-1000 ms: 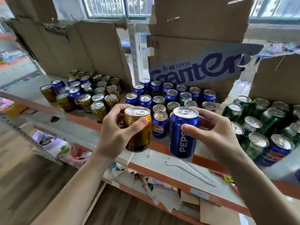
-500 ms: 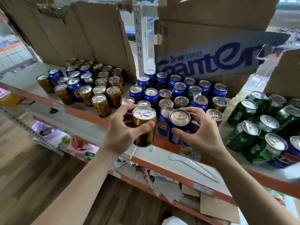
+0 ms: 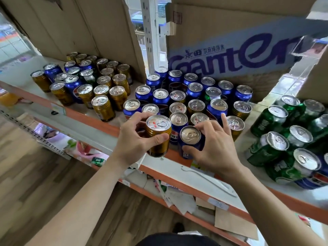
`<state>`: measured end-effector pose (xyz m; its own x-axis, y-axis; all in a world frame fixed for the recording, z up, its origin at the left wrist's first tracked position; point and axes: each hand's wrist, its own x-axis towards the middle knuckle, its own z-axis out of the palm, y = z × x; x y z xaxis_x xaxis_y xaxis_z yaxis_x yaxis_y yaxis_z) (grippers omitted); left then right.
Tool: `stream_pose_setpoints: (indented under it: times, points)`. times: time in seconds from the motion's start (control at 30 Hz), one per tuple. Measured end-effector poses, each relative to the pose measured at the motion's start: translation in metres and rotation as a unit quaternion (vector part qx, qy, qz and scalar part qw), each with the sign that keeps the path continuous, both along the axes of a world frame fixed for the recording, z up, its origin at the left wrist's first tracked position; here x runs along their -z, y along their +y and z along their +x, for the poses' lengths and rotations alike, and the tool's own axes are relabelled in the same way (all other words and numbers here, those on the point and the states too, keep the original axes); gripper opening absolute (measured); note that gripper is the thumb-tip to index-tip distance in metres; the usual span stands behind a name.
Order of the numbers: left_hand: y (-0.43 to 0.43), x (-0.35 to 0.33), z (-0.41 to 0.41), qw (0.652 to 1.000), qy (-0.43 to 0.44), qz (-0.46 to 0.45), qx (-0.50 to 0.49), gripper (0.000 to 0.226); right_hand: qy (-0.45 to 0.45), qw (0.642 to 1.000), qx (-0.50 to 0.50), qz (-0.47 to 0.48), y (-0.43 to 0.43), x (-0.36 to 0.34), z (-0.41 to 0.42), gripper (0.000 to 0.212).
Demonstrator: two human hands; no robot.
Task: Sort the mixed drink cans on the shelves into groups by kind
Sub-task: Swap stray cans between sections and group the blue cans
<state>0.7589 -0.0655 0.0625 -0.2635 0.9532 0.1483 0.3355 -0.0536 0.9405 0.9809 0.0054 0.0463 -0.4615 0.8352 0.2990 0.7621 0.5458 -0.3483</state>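
Note:
My left hand point(image 3: 133, 141) grips a gold can point(image 3: 158, 137) upright in front of the shelf edge. My right hand point(image 3: 211, 148) holds a blue Pepsi can point(image 3: 190, 141) at the front of the middle cluster point(image 3: 193, 96), its base at the orange shelf lip; thumb below, fingers curled round its top. The middle cluster is mostly blue cans with some gold ones and a green one mixed in. A left group point(image 3: 88, 82) mixes gold and blue cans. Green cans point(image 3: 291, 135) crowd the right, with a blue can point(image 3: 312, 181) at their front.
Cardboard sheets point(image 3: 99, 32) and a printed box point(image 3: 230, 50) back the shelf. The orange shelf edge point(image 3: 92, 115) runs diagonally. A lower shelf point(image 3: 177, 196) holds papers and cardboard scraps. A white upright post point(image 3: 150, 32) stands between the groups. Wood floor lies at lower left.
Both hands came down and forward with their cans. The blue can moved from mid-air to the shelf's front edge beside the middle cluster; the gold can dropped slightly. The camera tilted downward.

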Motion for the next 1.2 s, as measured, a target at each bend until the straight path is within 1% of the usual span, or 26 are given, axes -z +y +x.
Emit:
stream_pose_setpoints:
  times: [0.2, 0.33, 0.5, 0.6, 0.67, 0.7, 0.77, 0.83, 0.9, 0.97, 1.1, 1.2]
  points:
    - [-0.002, 0.012, 0.005, 1.0, -0.01, 0.005, -0.005, 0.069, 0.012, 1.0, 0.021, 0.012, 0.01, 0.009, 0.006, 0.064]
    - [0.003, 0.013, 0.005, 1.0, 0.001, 0.006, 0.006, 0.07, -0.023, 0.999, 0.026, 0.02, 0.009, 0.008, 0.006, 0.065]
    - [0.011, 0.011, -0.003, 1.0, -0.004, 0.014, 0.015, 0.068, -0.115, 0.99, 0.058, -0.053, 0.014, -0.004, 0.005, 0.072]
    - [0.018, 0.011, -0.013, 0.999, -0.004, 0.012, 0.03, 0.067, -0.131, 0.985, 0.066, -0.092, 0.016, -0.009, 0.002, 0.078]
    - [0.022, 0.01, -0.021, 0.999, -0.003, 0.014, 0.043, 0.071, -0.124, 0.986, 0.073, -0.084, 0.014, -0.015, -0.002, 0.082]
    - [0.024, 0.008, -0.026, 0.999, -0.004, 0.015, 0.049, 0.072, -0.106, 0.988, 0.078, -0.075, 0.012, -0.018, -0.006, 0.083]
    - [0.027, 0.005, -0.037, 0.998, -0.002, 0.019, 0.058, 0.068, -0.054, 0.992, 0.088, -0.067, 0.005, -0.028, -0.019, 0.082]
    - [0.028, 0.001, -0.053, 0.998, 0.003, 0.028, 0.064, 0.063, -0.026, 0.995, 0.082, -0.044, 0.0, -0.036, -0.04, 0.078]
    - [0.028, -0.003, -0.072, 0.997, 0.003, 0.04, 0.069, 0.066, -0.025, 0.997, 0.067, -0.021, -0.003, -0.042, -0.064, 0.076]
    - [0.024, -0.007, -0.095, 0.996, 0.004, 0.054, 0.069, 0.069, -0.029, 0.998, 0.058, -0.028, -0.006, -0.047, -0.092, 0.075]
    - [0.013, -0.015, -0.15, 0.995, 0.032, 0.077, 0.056, 0.063, -0.036, 0.998, 0.036, -0.039, -0.014, -0.05, -0.148, 0.075]
    - [0.004, -0.015, -0.194, 0.996, 0.019, 0.077, 0.04, 0.065, -0.038, 0.998, 0.026, -0.047, -0.022, -0.047, -0.189, 0.077]
